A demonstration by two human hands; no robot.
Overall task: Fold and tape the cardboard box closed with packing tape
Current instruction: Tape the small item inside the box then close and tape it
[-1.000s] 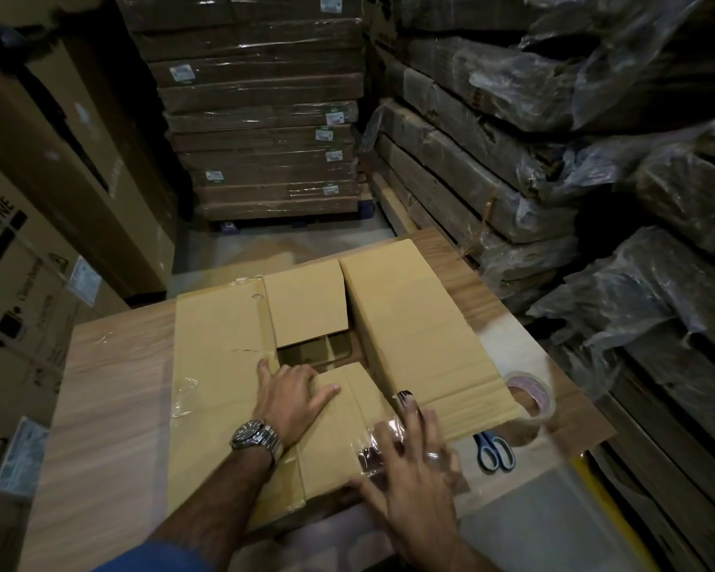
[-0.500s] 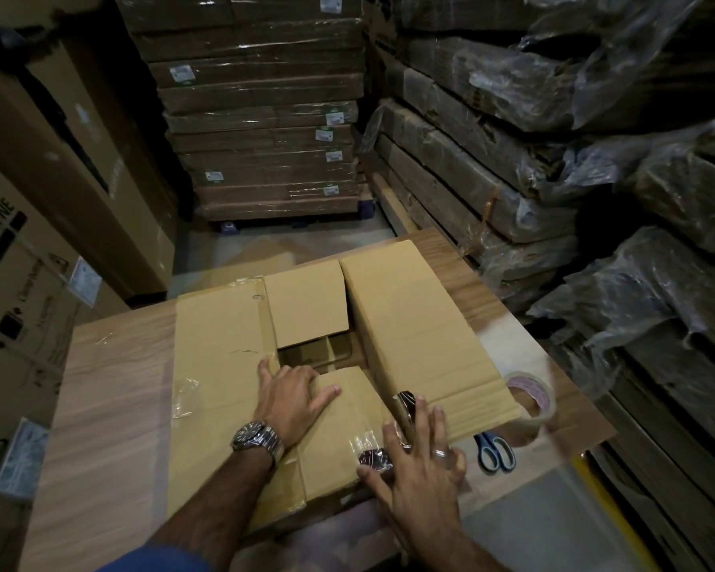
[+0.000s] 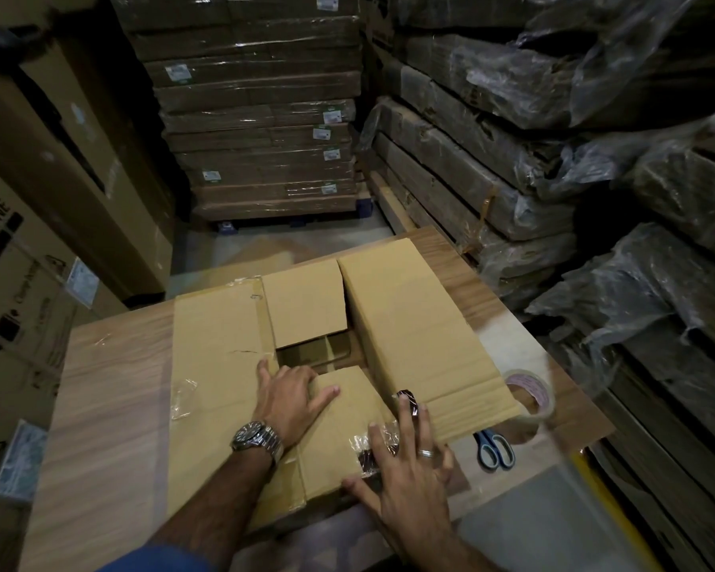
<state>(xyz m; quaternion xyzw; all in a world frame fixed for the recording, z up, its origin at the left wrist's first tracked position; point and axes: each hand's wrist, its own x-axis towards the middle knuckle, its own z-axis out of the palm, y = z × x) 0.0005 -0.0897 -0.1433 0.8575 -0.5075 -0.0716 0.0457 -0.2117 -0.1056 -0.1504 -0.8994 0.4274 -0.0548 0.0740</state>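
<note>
Warehouse or stockroom. Shrink-wrapped pallet stack of flat cartons [image 3: 257, 113] straight ahead; plastic-covered cardboard bundles [image 3: 512, 130] piled right; large printed appliance cartons [image 3: 21, 258] left. Bare concrete floor [image 3: 281, 245] between stacks. Wood-grain packing table [image 3: 108, 398] in foreground.

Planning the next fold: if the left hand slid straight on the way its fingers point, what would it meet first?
The left hand would cross the open gap in the brown cardboard box, then probably meet the short far flap; depth is unclear.
</note>
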